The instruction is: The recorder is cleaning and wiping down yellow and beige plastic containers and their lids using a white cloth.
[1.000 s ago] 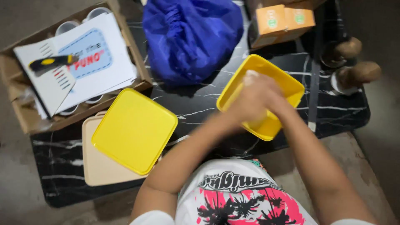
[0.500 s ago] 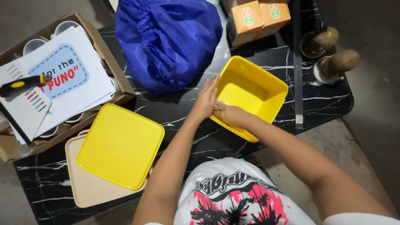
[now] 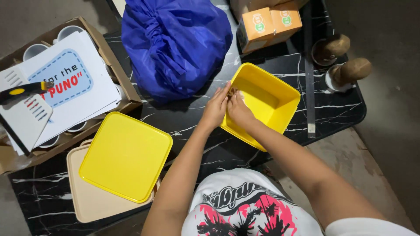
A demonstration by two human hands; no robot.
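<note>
I had the yellow tub (image 3: 267, 102) sitting open toward the right end of the black marbled table (image 3: 188, 124), its near corner close to the front edge, so both hands could get at one wall without stretching. My left hand (image 3: 215, 109) lay outside that wall, fingers nearly straight and close together, flat against the rim. My right hand (image 3: 238, 111) was curled over the same rim from the inside, its fingertips pinched on a small brownish scrap right at the edge; what the scrap was I could not tell. The yellow lid (image 3: 126, 156) lay off to the left near the front edge, resting on a beige lid (image 3: 89, 203), out of the way of my arms. A blue bag (image 3: 175, 43) slumped at the back edge just beside the tub, and two orange cartons (image 3: 269, 24) stood at the back right.
</note>
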